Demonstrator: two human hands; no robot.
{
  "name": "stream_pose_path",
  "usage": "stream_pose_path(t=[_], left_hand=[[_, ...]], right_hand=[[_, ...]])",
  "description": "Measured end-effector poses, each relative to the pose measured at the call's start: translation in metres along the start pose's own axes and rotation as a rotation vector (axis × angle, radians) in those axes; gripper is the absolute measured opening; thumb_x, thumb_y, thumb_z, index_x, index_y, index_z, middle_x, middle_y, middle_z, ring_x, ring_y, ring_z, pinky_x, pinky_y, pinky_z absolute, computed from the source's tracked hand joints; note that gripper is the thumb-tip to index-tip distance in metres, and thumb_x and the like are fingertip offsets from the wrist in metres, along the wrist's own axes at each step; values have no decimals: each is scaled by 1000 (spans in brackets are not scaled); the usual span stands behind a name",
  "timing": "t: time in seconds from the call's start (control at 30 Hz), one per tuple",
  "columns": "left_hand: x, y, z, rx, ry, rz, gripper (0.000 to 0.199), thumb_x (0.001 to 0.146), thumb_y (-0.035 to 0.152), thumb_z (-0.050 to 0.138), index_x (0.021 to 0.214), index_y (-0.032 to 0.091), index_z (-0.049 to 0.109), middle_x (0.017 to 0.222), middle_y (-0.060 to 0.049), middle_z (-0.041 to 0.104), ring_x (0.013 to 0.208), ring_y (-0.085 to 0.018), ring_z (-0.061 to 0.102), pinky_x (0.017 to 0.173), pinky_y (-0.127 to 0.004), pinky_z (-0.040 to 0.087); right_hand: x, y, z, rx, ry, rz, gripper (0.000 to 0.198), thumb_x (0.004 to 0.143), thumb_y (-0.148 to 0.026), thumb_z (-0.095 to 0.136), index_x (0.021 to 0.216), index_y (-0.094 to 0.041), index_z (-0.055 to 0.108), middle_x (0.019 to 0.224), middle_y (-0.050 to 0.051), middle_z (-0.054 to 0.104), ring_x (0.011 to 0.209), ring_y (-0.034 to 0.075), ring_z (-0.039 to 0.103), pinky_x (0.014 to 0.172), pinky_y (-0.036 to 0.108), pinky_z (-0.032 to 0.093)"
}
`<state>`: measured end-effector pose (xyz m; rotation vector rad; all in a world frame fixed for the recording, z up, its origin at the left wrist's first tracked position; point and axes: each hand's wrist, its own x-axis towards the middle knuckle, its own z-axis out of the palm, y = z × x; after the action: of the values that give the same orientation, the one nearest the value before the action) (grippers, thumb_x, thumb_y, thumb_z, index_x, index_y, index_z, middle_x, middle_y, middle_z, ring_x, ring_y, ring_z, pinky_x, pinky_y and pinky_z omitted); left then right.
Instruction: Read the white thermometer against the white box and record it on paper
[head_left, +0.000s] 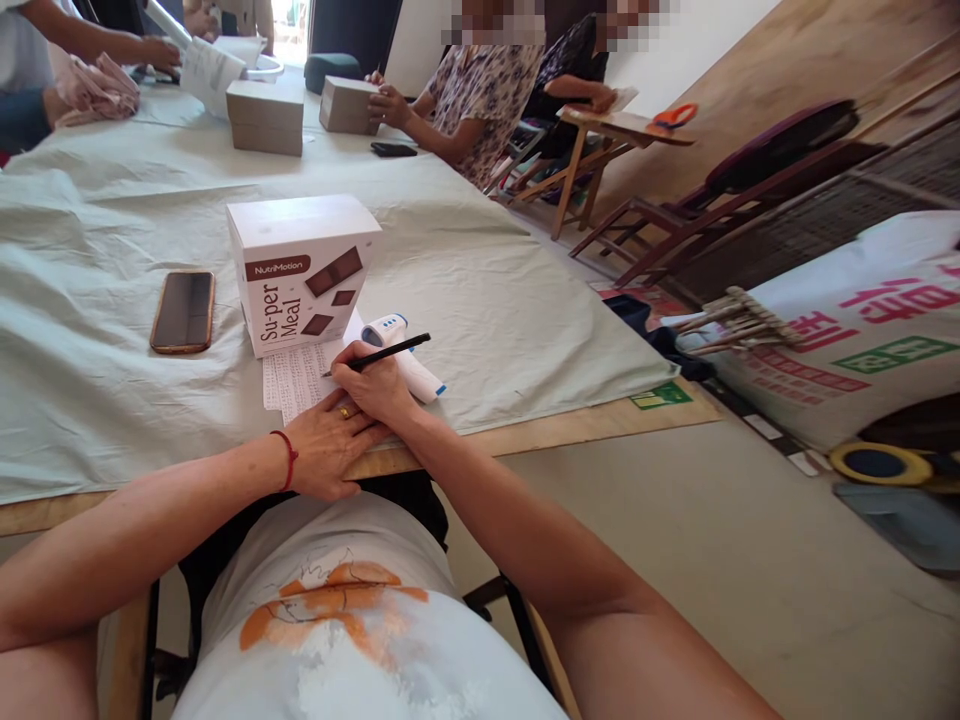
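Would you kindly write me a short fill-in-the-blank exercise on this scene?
1. The right hand holds a ____ pen.
2. A ____ bracelet circles the wrist of the left hand.
3. The white box reads "Su-per ____".
4. In the picture, the nearer phone lies to the ____ of that box.

Missing words: black; red; Meal; left.

Smooth cardboard box (304,275), matt paper sheets (291,383), glossy glass-fronted phone (184,312), smooth plastic-looking pen (397,349), smooth plastic thermometer (421,374), matt creased cloth (480,280) over a wooden counter (585,426).
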<state>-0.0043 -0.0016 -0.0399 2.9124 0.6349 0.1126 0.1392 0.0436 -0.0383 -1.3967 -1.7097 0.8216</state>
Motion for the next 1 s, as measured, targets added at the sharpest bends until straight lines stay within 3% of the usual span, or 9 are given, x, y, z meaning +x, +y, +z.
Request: stream_pose_path(t=[0.17,0.37,1.0], left_hand=[[0,0,1,3,-4,-7,84,81,48,73,151,8,48,149,-24,60,142,-43,49,121,-58,31],[0,0,1,-14,-11,-10,91,81,48,74,155,5,43,153,-25,56,145,-43,46,126,-56,25],[0,1,-1,-7,-16,-10,87,82,48,72,153,7,45,152,-25,57,146,-43,47,125,-58,27]], right_hand=[[1,0,0,-31,-8,-19,8,73,-29,56,70,-27,49,70,-1,56,74,20,58,78,38,54],[4,2,-4,-45,-73,-66,10,73,-27,55,67,-27,46,67,-2,54,74,19,56,79,37,53],[0,-1,-3,-62,-21,-33,11,74,-28,56,69,-28,47,72,-1,57,78,21,58,82,40,55]])
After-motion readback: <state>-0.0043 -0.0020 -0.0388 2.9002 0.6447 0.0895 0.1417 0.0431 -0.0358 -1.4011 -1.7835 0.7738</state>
